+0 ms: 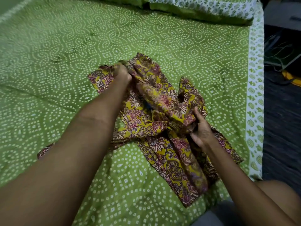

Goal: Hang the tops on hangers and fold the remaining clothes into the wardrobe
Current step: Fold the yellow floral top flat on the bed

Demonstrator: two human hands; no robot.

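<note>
Mustard floral garment [162, 128] lies crumpled on the bed [65, 62]; left hand [121, 73] grips its far end, right hand [201, 128] its near bunch. Likely spreading it flat next.

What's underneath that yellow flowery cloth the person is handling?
The floral garment lies crumpled on the green dotted bedsheet, which shows all around it. The left hand and right hand grip its folds. Whether anything else lies beneath the bunched fabric is hidden.

crumpled yellow floral garment [164, 128], on bed
</note>
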